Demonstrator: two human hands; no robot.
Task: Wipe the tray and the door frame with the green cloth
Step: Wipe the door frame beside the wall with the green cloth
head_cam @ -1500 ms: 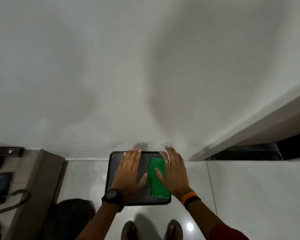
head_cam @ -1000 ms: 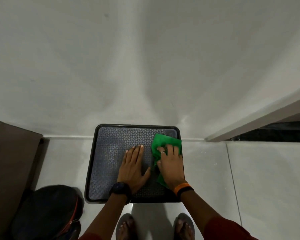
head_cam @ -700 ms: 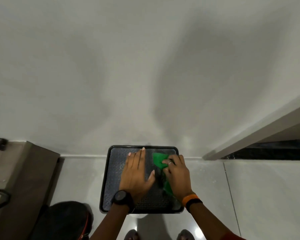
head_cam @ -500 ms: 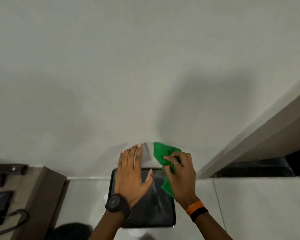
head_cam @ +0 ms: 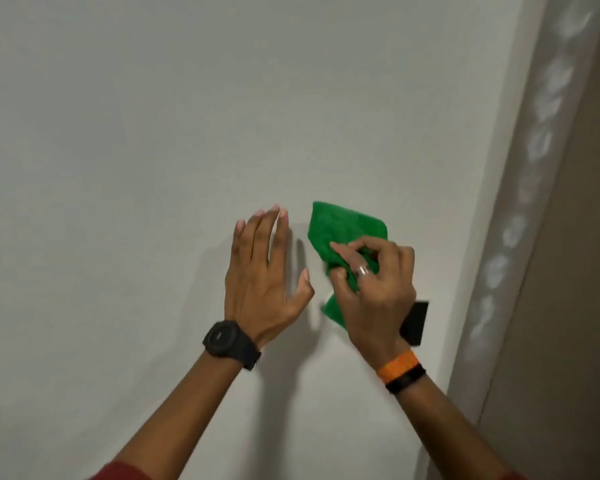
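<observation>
My right hand is shut on the crumpled green cloth, which it holds up in front of the white wall. My left hand hangs beside it on the left, fingers spread and holding nothing. The pale door frame runs up the right side of the view, with a row of faint light smudges on it. The tray is out of view.
The plain white wall fills most of the view. A small black rectangle shows just behind my right wrist. A brownish surface lies to the right of the door frame.
The view has lifted from the floor to the wall, so the tray dropped out of sight. Both hands rose off the tray; my right hand bunched the cloth and carried it up.
</observation>
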